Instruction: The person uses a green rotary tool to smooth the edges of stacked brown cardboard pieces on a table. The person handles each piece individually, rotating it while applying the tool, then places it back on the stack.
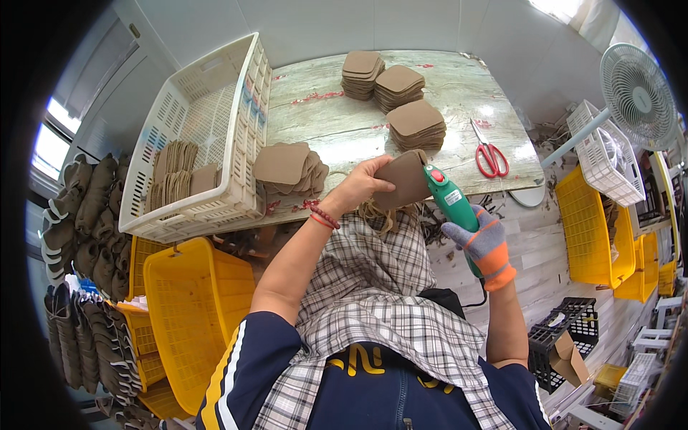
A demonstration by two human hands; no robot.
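My left hand (360,185), bare with red bracelets at the wrist, pinches a brown rounded-square piece of sheet material (405,180) over my lap. My right hand (484,246), in a grey and orange glove, is closed around a green handheld power tool (451,199) with a red button and a black cord. The tool's head meets the right edge of the brown piece, and its working tip is hidden there. Close by on the table lie stacks of similar brown pieces (417,122), one of them a slumped stack (288,166) left of my left hand.
Red-handled scissors (492,159) lie on the table (308,79), right side. A white crate (247,161) with brown pieces stands at the left. Yellow bins (172,287) flank me. Shoe-like brown items (97,208) hang far left; a fan (638,97) stands right.
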